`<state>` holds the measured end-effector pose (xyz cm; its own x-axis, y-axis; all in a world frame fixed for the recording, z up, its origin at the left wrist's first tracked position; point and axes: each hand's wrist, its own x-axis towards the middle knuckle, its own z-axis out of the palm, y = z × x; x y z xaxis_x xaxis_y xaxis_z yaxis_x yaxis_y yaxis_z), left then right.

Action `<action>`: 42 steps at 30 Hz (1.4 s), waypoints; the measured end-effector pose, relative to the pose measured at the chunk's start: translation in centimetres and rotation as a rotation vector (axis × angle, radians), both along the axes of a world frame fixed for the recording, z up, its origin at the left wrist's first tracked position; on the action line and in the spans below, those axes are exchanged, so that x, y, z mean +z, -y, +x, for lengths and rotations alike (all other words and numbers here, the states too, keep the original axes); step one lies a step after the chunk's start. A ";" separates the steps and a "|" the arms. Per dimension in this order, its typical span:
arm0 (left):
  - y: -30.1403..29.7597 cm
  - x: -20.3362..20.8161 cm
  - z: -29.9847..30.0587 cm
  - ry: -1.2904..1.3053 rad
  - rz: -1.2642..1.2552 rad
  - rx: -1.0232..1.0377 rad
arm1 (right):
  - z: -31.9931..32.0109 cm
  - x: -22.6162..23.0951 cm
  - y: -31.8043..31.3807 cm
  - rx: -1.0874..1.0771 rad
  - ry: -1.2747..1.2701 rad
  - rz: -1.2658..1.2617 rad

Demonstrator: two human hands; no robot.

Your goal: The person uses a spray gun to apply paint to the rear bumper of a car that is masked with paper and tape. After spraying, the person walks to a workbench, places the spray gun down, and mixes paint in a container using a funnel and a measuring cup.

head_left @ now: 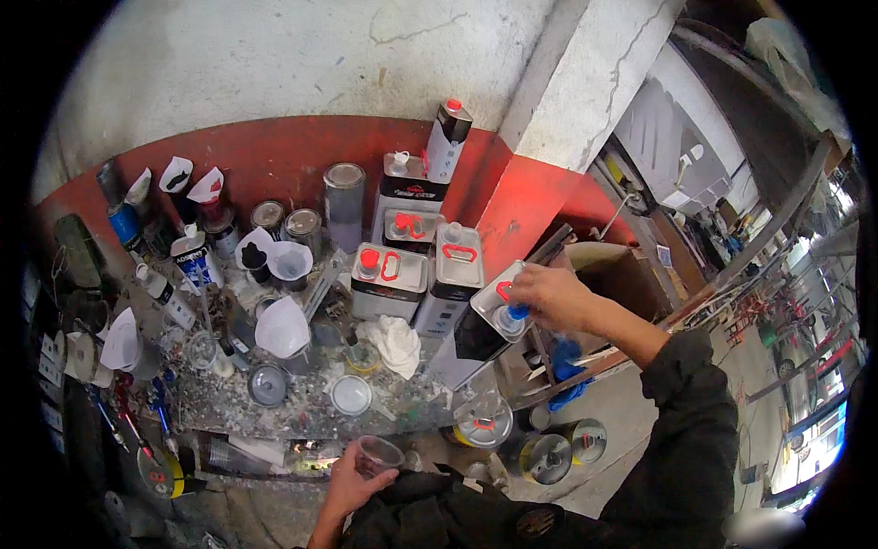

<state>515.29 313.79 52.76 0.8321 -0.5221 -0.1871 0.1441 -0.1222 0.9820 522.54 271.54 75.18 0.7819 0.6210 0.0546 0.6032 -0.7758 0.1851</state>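
The left hand (352, 482) held a clear cup (379, 450) in curled fingers. A metal can (476, 337) stood at one o'clock from it and eight o'clock from the right hand (560, 297), whose bent fingers were at the blue cap (519, 312); whether they gripped it, I could not tell.
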 end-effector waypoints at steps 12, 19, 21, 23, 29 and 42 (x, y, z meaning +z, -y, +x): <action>1.4 -1.2 -0.5 -0.037 0.023 0.058 | -0.1 0.8 0.1 -0.654 -0.388 0.196; 1.5 -0.2 -0.4 -0.091 0.045 0.102 | 2.0 2.0 -0.2 0.137 -0.106 0.038; 1.4 -0.3 -1.0 -0.108 0.046 0.157 | 2.9 3.3 0.5 0.068 -0.045 0.087; 1.2 -1.0 -1.2 -0.097 0.058 0.172 | 5.5 2.4 2.0 -0.161 -0.047 0.255; 1.3 -1.1 -2.0 -0.104 0.100 0.257 | 14.5 -3.2 7.0 -0.679 -0.247 0.249; 0.1 -2.1 -4.6 -0.142 0.171 0.415 | 19.1 -10.9 6.5 -0.332 0.127 -0.173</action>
